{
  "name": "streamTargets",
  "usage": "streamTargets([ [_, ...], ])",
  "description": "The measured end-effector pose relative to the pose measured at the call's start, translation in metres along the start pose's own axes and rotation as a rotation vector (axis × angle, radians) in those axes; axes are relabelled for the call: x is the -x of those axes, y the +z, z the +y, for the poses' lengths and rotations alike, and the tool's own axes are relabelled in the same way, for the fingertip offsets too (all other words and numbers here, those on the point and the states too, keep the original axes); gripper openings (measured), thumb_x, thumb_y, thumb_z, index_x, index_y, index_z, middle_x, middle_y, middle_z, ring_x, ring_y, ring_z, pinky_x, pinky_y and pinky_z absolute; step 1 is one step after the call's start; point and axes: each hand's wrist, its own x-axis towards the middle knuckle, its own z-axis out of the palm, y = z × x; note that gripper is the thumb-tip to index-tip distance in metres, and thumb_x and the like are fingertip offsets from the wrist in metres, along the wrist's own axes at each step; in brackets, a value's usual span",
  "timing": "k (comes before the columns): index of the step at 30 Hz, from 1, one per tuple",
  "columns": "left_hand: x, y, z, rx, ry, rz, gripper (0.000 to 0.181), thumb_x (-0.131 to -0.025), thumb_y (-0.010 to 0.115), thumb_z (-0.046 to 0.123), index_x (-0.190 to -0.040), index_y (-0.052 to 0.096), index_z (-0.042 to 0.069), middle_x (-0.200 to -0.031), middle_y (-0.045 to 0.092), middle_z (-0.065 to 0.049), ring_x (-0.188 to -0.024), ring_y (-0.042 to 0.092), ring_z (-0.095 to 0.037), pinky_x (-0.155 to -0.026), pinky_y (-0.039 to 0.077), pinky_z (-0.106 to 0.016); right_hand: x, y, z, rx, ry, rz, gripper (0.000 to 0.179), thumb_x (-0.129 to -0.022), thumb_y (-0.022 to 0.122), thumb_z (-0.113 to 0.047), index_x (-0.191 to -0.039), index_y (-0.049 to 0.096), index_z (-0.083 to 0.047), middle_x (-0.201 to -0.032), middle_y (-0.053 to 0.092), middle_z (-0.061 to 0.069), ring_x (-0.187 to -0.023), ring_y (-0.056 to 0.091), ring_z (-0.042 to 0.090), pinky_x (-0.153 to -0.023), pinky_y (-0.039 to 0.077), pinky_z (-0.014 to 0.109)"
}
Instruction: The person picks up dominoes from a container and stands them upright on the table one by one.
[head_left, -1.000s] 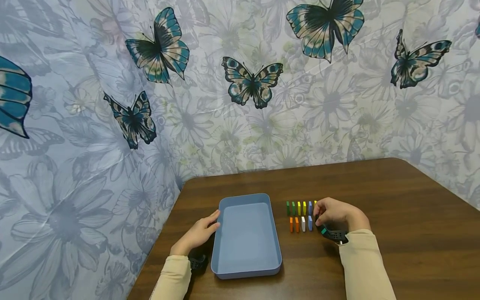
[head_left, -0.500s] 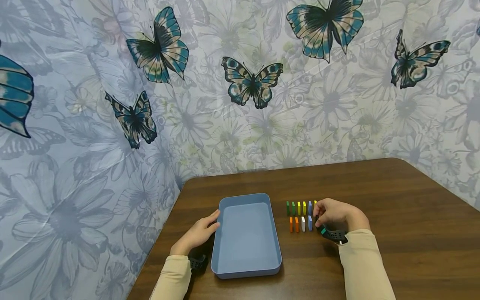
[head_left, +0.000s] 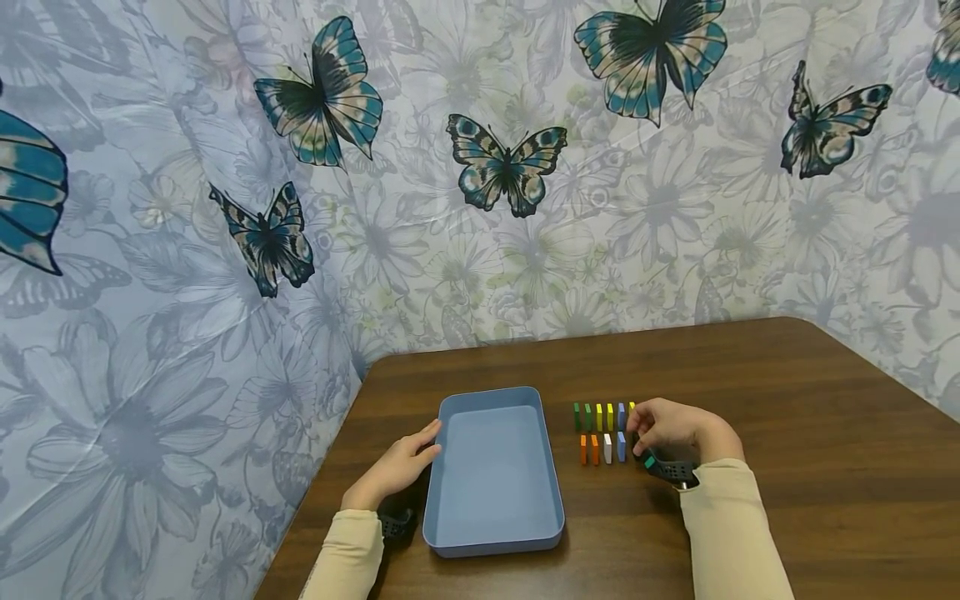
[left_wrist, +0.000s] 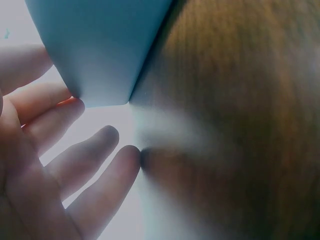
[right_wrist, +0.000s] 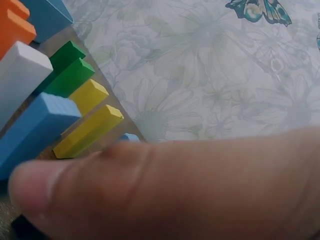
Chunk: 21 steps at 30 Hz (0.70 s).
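A shallow blue tray [head_left: 495, 475] lies on the table, its left wall touched by the extended fingers of my left hand [head_left: 393, 468]. In the left wrist view, those fingers [left_wrist: 55, 117] are spread along the tray's wall [left_wrist: 105, 50]. To the tray's right, upright domino blocks stand in two rows. Green [head_left: 577, 417], yellow [head_left: 599, 417] and blue ones form the back row; orange [head_left: 583, 450], white [head_left: 607, 448] and blue dominoes [head_left: 621, 447] form the front. My right hand [head_left: 678, 429], fingers curled, pinches a dark domino [right_wrist: 27, 229] at the front row's right end, mostly hidden by the thumb [right_wrist: 90, 192].
The brown wooden table [head_left: 810, 467] reaches back to a wall covering [head_left: 405, 275] printed with flowers and butterflies. A yellow domino [head_left: 632, 406] at the back row's right end is partly behind the right hand. Both wrists wear dark straps.
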Motion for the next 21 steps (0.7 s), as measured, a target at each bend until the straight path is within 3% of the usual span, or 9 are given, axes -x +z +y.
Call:
streamTargets([
  [10,-0.003,0.001,0.003,0.015,0.006,-0.014,0.054,-0.095,0.041,0.030,-0.141,0.024,0.008,-0.147,0.020,-0.006,-0.135,0.019,-0.024,-0.106,0.022,-0.049,0.011,-0.004,-0.006,-0.015,0.048,0.019,0.024,-0.077,0.063,-0.001,-0.095,0.050,0.008,-0.081,0.054,0.011,-0.077,0.060,0.021,-0.065,0.046,0.029],
  [15,-0.001,0.002,0.002,0.012,0.007,-0.014,0.053,-0.095,0.041,0.028,-0.141,0.024,0.007,-0.147,0.020,-0.006,-0.135,0.019,-0.025,-0.105,0.022,-0.049,0.020,-0.007,-0.021,0.052,0.086,0.092,0.025,-0.079,0.065,-0.014,-0.094,0.053,0.003,-0.087,0.056,0.009,-0.079,0.056,0.020,-0.069,0.047,0.031],
  [21,0.002,0.002,0.002,0.001,-0.005,-0.013,0.053,-0.095,0.041,0.029,-0.141,0.024,0.007,-0.148,0.018,-0.009,-0.135,0.018,-0.027,-0.105,0.022,-0.051,0.018,-0.008,-0.039,0.189,0.032,0.165,0.029,-0.084,0.059,-0.031,-0.097,0.056,-0.005,-0.090,0.058,0.007,-0.084,0.056,0.022,-0.072,0.047,0.034],
])
